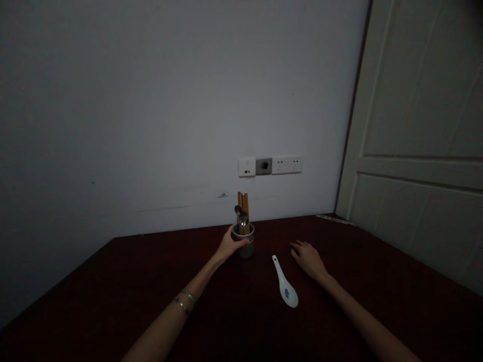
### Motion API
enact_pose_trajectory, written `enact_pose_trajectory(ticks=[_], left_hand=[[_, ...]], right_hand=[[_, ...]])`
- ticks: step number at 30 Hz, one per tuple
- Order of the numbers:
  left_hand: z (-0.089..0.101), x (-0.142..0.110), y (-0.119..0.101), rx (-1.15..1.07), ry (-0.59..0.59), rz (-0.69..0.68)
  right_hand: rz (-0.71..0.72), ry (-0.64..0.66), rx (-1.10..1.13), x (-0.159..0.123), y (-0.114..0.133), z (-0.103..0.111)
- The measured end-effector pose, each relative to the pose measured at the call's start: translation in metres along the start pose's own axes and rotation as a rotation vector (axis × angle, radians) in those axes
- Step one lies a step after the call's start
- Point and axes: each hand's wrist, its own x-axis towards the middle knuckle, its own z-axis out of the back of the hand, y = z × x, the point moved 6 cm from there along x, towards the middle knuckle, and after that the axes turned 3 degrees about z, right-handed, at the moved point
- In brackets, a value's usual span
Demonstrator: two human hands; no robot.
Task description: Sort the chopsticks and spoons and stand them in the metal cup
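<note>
A small grey utensil cup (246, 247) stands on the dark red table (113, 291), holding wooden chopsticks (243, 202) and metal spoons (241, 217). My left hand (229, 245) is wrapped round the cup's left side, thumb across its front. A white ceramic spoon (285, 283) with a blue mark lies flat on the table, bowl toward me. My right hand (307, 257) rests palm down on the table just right of the spoon's handle, fingers stretched out, holding nothing.
A pale wall rises behind the table with a row of sockets (270, 165) above the cup. A cream panelled door (418, 141) stands at the right. A thin light strip (335, 219) lies at the table's far right corner.
</note>
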Motion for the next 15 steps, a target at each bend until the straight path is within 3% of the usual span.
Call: enact_pose_trajectory(ticks=[4,7,11,15], left_hand=[[-0.001,-0.001,-0.001,0.014,0.0,-0.007],[-0.001,-0.002,-0.002,0.033,-0.009,-0.005],[-0.003,-0.005,-0.004,0.072,-0.018,0.0],[-0.004,-0.006,-0.002,0.079,-0.043,-0.005]], right_hand=[[0.001,-0.008,0.147,0.005,-0.005,0.01],[0.101,0.006,0.25,0.011,0.003,0.028],[0.31,0.127,0.278,0.013,0.041,0.063],[0.476,0.284,0.141,0.002,0.085,0.088]])
